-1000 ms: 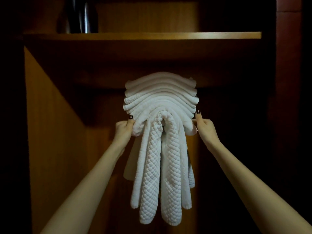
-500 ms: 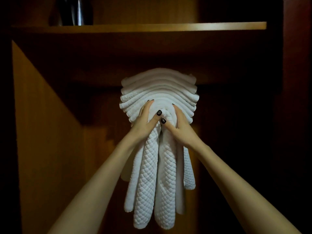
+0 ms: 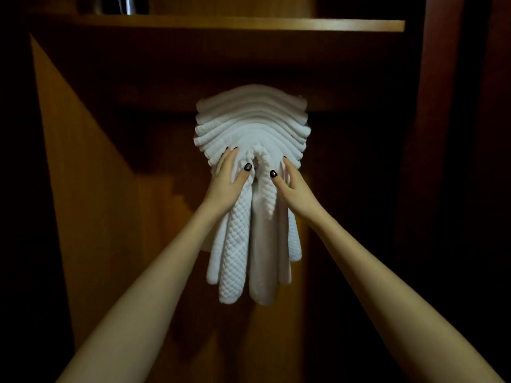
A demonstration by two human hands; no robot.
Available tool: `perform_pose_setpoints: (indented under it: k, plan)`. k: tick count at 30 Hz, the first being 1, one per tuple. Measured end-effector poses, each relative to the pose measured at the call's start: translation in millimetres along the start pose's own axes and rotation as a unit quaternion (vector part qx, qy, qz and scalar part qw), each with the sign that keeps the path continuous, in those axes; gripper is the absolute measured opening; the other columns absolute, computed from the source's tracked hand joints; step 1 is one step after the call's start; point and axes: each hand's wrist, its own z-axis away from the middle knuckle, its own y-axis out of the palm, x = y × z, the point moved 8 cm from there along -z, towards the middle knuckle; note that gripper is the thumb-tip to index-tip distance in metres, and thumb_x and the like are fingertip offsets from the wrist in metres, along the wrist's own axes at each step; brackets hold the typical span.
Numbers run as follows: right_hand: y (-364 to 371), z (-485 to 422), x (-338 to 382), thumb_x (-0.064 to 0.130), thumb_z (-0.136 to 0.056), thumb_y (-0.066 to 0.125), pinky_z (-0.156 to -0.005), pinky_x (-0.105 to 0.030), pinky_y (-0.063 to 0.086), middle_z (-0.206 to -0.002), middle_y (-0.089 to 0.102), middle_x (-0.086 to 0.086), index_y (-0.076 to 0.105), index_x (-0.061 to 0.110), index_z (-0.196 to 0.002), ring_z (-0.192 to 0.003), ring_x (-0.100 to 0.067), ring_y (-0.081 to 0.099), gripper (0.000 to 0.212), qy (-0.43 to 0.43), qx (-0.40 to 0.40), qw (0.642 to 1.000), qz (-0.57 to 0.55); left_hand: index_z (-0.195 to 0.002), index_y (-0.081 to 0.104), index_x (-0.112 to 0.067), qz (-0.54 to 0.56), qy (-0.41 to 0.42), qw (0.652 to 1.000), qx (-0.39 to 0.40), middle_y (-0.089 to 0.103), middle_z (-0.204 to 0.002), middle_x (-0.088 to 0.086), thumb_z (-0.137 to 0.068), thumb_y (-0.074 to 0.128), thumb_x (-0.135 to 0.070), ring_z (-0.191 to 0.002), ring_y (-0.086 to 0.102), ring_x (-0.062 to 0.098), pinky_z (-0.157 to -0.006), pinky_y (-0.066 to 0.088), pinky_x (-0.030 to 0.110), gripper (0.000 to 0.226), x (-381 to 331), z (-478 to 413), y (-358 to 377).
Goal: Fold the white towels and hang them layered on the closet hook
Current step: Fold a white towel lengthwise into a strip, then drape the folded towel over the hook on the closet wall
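L hand [image 3: 225, 183] & R hand [image 3: 294, 186] lie flat on white towels [image 3: 251, 128], fingers straight & close together, thumbs spread inward, pressing either side of the centre quilted fold. Towels hang mid-closet in fanned layers, ends drooping; hook hidden behind them. Wood side panel [image 3: 83, 189] at left. Shelf [image 3: 249, 23] above, w/ dark metal item [image 3: 127, 5] on it.
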Motion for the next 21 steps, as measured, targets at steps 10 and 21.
perform_pose_setpoints:
  k: [10,21]
  plan:
    - [-66.1,214.3,-15.0,0.028,-0.101,0.052,-0.112,-0.018,0.014,-0.159,0.028,-0.007,0.027,0.012,-0.153,-0.146,-0.016,0.024,0.060,0.194,-0.012,0.968,0.156,-0.147,0.039,-0.015,-0.039,0.047,0.992,0.110,0.029,-0.158,0.006,-0.098,0.055,-0.020,-0.147,0.020,0.021,-0.121,0.017,0.037,0.052,-32.7,160.3,84.9]
    - [-284.0,535.5,-55.5,0.028,-0.100,0.052,-0.119,-0.041,0.022,-0.162,0.017,-0.008,0.024,0.021,-0.154,-0.149,-0.026,0.018,0.062,0.497,-0.039,0.797,0.339,-0.152,0.024,-0.031,-0.004,0.151,0.909,0.389,0.017,-0.162,-0.005,-0.099,0.049,-0.038,-0.150,0.005,0.014,-0.121,0.011,0.045,0.059,-175.6,349.4,362.2]
